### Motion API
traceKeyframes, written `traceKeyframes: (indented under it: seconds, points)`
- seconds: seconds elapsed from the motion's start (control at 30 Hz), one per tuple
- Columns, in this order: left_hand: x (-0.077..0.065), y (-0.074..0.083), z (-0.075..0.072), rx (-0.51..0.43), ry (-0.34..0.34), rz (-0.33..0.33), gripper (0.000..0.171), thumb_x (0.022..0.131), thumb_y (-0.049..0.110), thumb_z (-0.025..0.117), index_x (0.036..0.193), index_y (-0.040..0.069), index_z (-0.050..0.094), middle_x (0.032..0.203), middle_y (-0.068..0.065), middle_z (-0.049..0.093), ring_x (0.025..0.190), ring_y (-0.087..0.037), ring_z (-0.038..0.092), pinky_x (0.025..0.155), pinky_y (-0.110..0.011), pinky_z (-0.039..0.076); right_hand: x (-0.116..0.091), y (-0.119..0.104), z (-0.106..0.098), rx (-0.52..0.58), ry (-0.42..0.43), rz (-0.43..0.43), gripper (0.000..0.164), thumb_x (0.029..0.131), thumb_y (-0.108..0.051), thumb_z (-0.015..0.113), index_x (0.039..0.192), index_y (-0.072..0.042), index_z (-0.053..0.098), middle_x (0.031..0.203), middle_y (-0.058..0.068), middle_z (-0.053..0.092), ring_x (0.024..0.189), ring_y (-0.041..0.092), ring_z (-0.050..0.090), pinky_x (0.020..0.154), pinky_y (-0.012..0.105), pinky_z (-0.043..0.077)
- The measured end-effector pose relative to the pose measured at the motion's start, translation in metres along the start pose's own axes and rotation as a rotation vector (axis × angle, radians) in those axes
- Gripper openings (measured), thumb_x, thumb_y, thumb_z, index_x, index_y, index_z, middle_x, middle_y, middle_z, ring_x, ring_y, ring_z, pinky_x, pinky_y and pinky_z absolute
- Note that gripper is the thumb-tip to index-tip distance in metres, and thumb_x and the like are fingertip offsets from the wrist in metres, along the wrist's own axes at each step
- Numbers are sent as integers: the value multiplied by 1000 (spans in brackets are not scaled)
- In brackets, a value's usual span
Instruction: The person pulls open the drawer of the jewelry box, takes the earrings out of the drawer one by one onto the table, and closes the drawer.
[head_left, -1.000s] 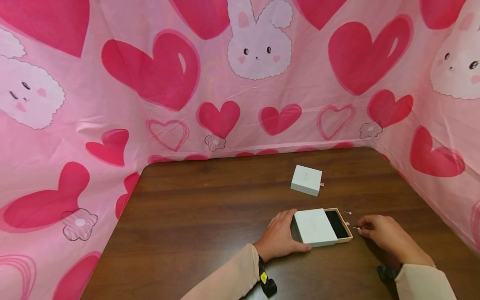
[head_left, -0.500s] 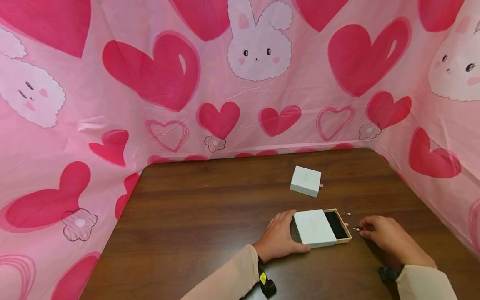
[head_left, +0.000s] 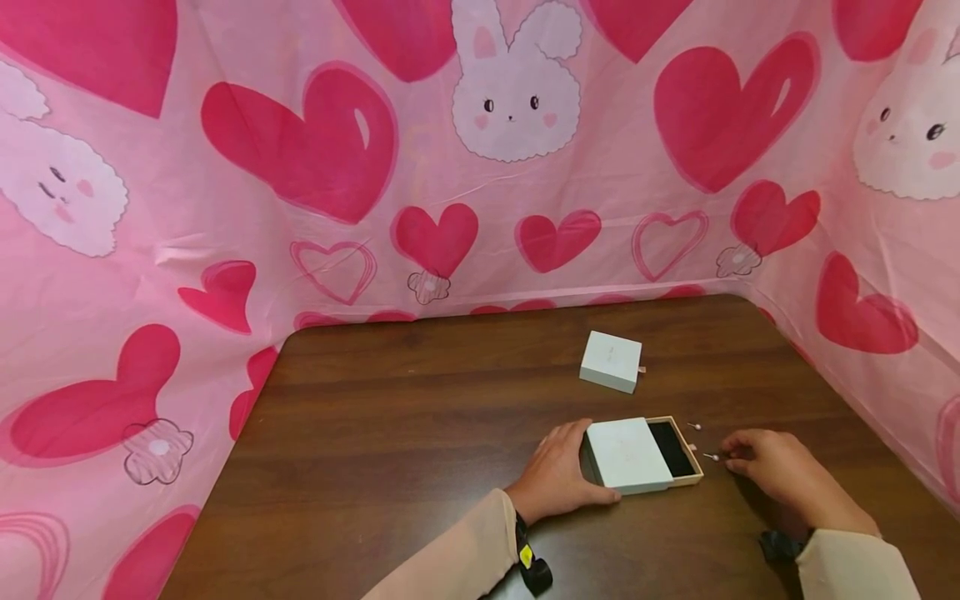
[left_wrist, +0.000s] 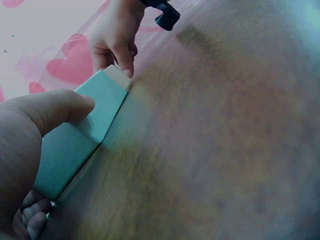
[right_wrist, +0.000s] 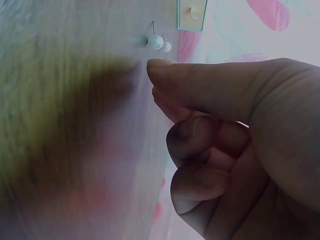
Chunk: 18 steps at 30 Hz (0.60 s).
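- Tabletop: wood-grained, smooth, faintly glossy
- Drawer box and closed box: smooth matt card
- Drawer lining: matt, foam-like
- Pearl stud earrings: glossy beads, thin metal posts
- Curtain backdrop: smooth, creased cloth

2 beige sleeves, black wrist straps, 1 yellow diamond on the left strap.

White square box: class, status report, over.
Left hand grips white square box, beige drawer partly out. Right hand empty. Two white-beaded metal pins beyond drawer, possibly obstructing.
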<state>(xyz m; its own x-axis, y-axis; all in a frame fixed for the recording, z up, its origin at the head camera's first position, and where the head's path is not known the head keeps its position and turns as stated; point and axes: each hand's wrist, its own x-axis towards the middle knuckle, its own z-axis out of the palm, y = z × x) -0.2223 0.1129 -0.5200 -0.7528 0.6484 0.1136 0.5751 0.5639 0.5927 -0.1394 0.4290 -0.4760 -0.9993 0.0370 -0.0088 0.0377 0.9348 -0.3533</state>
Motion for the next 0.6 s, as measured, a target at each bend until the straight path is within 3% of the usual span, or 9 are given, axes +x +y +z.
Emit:
traceKeyframes:
  seconds: [0.6]
  points:
    - [0, 0, 1, -2, 7, -3, 102, 65, 62, 81, 146, 17, 38, 138, 5, 47, 127, -11, 43, 105, -35, 34, -1, 1, 1, 17, 61, -9, 8, 83, -4, 72, 91, -7, 70, 86, 10, 68, 80, 34, 63, 75, 57, 46]
